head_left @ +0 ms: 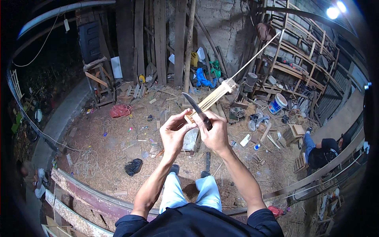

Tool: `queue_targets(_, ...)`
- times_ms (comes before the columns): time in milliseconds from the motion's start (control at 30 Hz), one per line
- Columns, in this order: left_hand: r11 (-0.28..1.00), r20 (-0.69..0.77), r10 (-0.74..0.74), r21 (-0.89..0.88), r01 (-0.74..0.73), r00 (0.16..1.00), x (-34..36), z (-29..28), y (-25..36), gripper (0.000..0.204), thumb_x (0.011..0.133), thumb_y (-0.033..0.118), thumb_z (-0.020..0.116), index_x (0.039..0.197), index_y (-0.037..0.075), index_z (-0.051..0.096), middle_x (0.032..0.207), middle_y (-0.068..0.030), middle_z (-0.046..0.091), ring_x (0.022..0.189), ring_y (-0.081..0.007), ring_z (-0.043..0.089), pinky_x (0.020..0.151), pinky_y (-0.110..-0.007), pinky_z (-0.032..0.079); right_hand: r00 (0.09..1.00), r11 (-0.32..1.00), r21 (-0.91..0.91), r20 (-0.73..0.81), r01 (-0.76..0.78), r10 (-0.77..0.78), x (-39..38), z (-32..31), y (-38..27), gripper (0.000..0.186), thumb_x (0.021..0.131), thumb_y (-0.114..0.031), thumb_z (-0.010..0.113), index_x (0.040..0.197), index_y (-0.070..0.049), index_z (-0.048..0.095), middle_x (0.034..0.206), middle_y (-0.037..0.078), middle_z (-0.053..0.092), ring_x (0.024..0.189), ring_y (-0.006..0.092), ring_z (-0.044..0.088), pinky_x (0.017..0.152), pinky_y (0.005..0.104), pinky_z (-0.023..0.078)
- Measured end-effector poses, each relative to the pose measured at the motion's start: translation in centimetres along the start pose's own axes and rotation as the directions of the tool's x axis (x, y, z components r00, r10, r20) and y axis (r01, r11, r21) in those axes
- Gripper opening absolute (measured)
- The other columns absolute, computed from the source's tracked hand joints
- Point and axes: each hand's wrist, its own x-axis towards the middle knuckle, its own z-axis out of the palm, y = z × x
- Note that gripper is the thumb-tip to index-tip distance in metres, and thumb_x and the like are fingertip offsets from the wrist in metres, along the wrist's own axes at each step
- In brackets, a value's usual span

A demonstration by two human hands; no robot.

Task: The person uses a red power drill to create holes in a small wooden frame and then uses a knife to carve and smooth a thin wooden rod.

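My right hand point(215, 132) is closed around the dark handle of a knife point(194, 104). Its curved blade points up and to the left, crossing in front of a slim piece of pale wooden strips point(215, 98). That piece has a small block at each end, and a long thin stick runs from its far end toward the upper right. My left hand point(173, 128) pinches the near end block between thumb and fingers. The fingers of my right hand are close against the same end; whether they also grip the wood I cannot tell.
Shavings and scraps cover the ground. A black plastic bag point(134, 167) and a red bag point(120, 111) lie to the left, a white bucket point(278, 103) to the right. Behind me runs a bench plank point(94, 193). Another person point(321, 152) sits at the right. Boards point(160, 39) lean on the wall.
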Motion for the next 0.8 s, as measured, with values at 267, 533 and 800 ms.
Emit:
queue_targets(267, 0.996, 0.039, 0.081, 0.018, -0.082, 0.996, 0.2, -0.5, 0.1, 0.039, 0.074, -0.005, 0.072, 0.112, -0.005, 0.06, 0.111, -0.0154, 0.064, 0.098, -0.0187, 0.063, 0.088, -0.031, 0.051, 0.997, 0.995, 0.074, 0.03, -0.071, 0.068, -0.2, 0.6, 0.5, 0.017, 0.081, -0.008, 0.065, 0.074, 0.0, 0.052, 0.057, 0.012, 0.052, 0.049, 0.0203, 0.054, 0.047, 0.0327, 0.039)
queue_targets(533, 0.99, 0.043, 0.121, 0.064, -0.124, 0.992, 0.3, -0.7, -0.1, 0.037, 0.074, -0.005, 0.072, 0.109, -0.006, 0.059, 0.114, -0.0158, 0.062, 0.102, -0.02, 0.062, 0.091, -0.031, 0.051, 0.995, 0.981, 0.168, 0.03, -0.095, 0.091, -0.2, 1.0, 1.1, 0.017, 0.082, -0.012, 0.065, 0.076, 0.0, 0.055, 0.056, 0.008, 0.049, 0.048, 0.0133, 0.047, 0.046, 0.0296, 0.036)
queue_targets(800, 0.809, 0.216, 0.33, 0.436, -0.393, 0.919, 0.0, -1.5, 0.3, 0.038, 0.072, -0.004, 0.074, 0.107, -0.002, 0.061, 0.106, -0.0131, 0.062, 0.095, -0.0199, 0.063, 0.083, -0.029, 0.055, 0.988, 0.916, 0.371, 0.065, -0.154, 0.14, -1.2, 1.2, 2.4, 0.017, 0.088, -0.015, 0.063, 0.081, 0.0, 0.06, 0.062, -0.001, 0.052, 0.056, 0.0045, 0.045, 0.05, 0.023, 0.035)
